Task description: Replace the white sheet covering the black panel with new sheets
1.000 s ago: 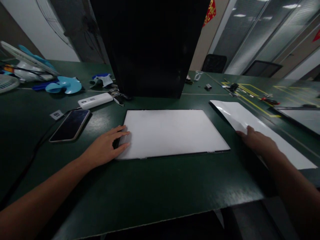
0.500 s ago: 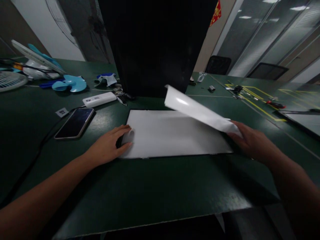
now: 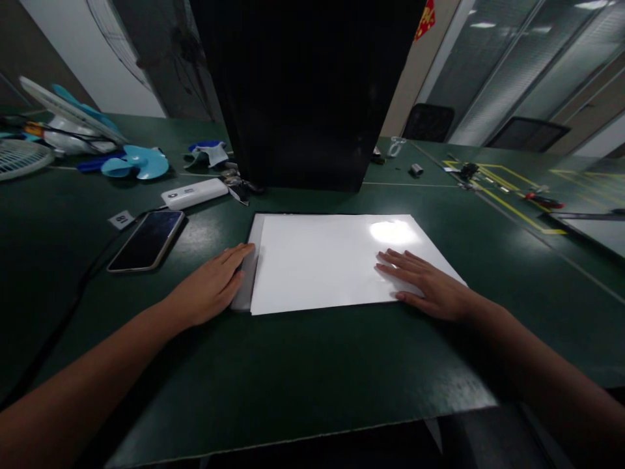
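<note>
A glossy white sheet (image 3: 317,260) lies flat over a thin dark-edged panel (image 3: 244,290), whose greyish left strip stays uncovered. The sheet sits slightly askew, its lower left corner poking past the panel's near edge. My right hand (image 3: 430,283) rests on the sheet's right part with fingers stretched out and nothing held. At the panel's left edge, my left hand (image 3: 209,286) lies with its fingers extended, the fingertips touching that edge.
Left of the panel are a phone (image 3: 147,241), a white plastic bar (image 3: 195,193), a blue fan blade (image 3: 137,163) and a fan grille (image 3: 22,158). A large black screen (image 3: 312,98) stands behind. Far right, another panel (image 3: 600,231) lies near a red-handled tool (image 3: 544,200).
The sheet, earlier curled up and held at its right end, now lies flat on the panel. My right hand has let go and moved left onto it. My left hand stays at the edge.
</note>
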A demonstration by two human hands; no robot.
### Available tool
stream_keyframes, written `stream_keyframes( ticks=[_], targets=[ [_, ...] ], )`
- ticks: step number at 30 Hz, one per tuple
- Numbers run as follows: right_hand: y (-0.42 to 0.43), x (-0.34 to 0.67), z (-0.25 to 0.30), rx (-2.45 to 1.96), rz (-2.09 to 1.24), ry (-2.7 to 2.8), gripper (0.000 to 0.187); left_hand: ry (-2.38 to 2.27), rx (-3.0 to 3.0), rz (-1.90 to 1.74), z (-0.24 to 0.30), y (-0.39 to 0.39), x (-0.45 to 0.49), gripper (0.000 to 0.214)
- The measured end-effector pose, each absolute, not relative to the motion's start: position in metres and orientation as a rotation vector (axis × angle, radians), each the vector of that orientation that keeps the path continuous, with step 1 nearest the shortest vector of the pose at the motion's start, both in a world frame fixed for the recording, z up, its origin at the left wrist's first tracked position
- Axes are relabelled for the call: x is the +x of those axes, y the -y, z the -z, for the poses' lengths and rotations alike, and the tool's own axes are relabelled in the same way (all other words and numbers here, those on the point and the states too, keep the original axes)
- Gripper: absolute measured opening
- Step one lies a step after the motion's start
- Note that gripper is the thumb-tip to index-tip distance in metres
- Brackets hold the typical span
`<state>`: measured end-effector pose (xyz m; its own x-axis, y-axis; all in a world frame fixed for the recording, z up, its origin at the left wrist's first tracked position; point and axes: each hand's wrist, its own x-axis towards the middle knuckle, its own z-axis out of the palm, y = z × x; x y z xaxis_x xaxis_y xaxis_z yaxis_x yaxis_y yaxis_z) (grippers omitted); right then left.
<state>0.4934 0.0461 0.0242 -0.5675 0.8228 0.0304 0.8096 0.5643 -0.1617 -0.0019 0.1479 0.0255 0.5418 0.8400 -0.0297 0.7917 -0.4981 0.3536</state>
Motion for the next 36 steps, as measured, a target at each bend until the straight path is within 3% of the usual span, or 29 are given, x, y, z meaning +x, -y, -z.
stream_keyframes(
  ticks=[4, 10, 15, 20, 28, 36],
  targets=[
    [-0.045, 0.48, -0.026, -1.414, -0.224, 2.648, 0.071, -1.354, 2.432, -0.256, -0.027, -0.148, -0.003, 0.069],
    [-0.041, 0.476, -0.028, -1.493, -0.112, 2.477, 0.066, -1.396, 2.436, -0.171, -0.027, -0.146, 0.003, 0.091],
    [-0.041, 0.508, -0.025, -2.168, 0.28, 1.932, 0.075, -1.398, 2.464, -0.135, -0.027, -0.146, 0.002, 0.085],
    [-0.035, 0.518, -0.025, -2.681, 0.135, 1.767, 0.083, -1.41, 2.477, -0.101, -0.025, -0.146, 0.001, 0.072],
    [-0.031, 0.484, -0.026, -2.53, 0.011, 1.851, 0.079, -1.284, 2.638, -0.099, -0.011, -0.144, 0.001, 0.084],
    [-0.038, 0.505, -0.036, -2.106, -0.571, 1.143, 0.053, -1.26, 2.735, -0.046, -0.008, -0.145, 0.003, 0.079]
  ],
)
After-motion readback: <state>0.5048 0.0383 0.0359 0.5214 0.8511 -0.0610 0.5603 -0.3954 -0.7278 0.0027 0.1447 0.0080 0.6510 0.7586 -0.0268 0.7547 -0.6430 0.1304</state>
